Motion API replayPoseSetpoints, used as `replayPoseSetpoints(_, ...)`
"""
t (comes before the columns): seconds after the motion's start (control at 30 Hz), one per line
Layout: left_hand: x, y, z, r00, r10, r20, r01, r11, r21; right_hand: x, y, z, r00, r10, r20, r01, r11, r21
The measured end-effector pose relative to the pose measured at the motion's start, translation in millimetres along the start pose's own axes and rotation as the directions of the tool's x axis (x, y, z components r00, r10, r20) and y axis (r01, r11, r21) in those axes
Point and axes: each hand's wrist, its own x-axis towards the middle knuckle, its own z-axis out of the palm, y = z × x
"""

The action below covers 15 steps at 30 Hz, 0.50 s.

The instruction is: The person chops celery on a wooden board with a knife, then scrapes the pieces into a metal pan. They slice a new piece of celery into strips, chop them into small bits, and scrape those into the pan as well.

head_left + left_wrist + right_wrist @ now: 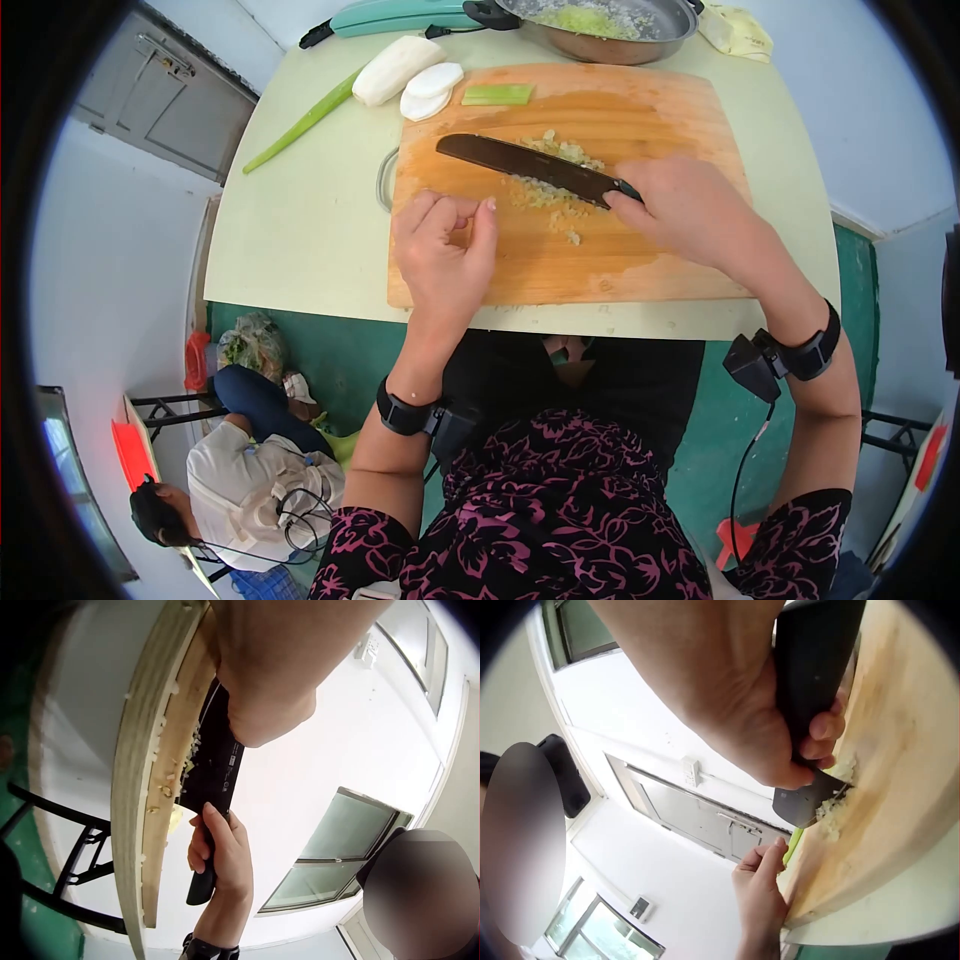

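Brt lighting w/ glare at window (604,930); fisheye warp, dk corners, wrist views softer.

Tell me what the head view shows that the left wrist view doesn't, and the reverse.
Only the head view shows the pan, the long stalk, the white vegetable and its slices. Only the left wrist view shows a wall fitting and lettering on the knife. Both show the knife, the right hand gripping it, the left hand, chopped bits and the board.

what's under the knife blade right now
Chopped pale bits on the wooden cutting board show along both edges of the knife blade. Whatever lies directly beneath it is covered in the head view, so I can't tell how many bits are there.
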Motion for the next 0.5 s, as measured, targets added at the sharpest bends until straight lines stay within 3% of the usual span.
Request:
replayPoseSetpoints(0.2,0.7,-3.2,2.9,0.992,0.043,0.116,-0.045,0.999,0.01,-2.2,-4.1,-10.4,0.998,0.053,-0.032,-0.053,0.999,0.008)
replayPoseSetpoints(0.3,3.7,-5.7,6.0,0.986,0.078,0.148,-0.081,0.997,0.012,-1.5,1.7,-7.6,1.0,0.02,0.014,-0.019,0.994,-0.111)
replayPoseSetpoints(0.4,2.9,-2.9,5.1,0.983,0.075,0.165,-0.086,0.995,0.058,-0.3,7.4,-20.8,0.995,0.098,0.012,-0.098,0.995,0.003)
replayPoseSetpoints(0.5,1.0,0.8,2.2,0.98,0.091,0.179,-0.105,0.992,0.07,1.2,20.8,-16.6,0.994,0.109,-0.027,-0.11,0.993,-0.033)
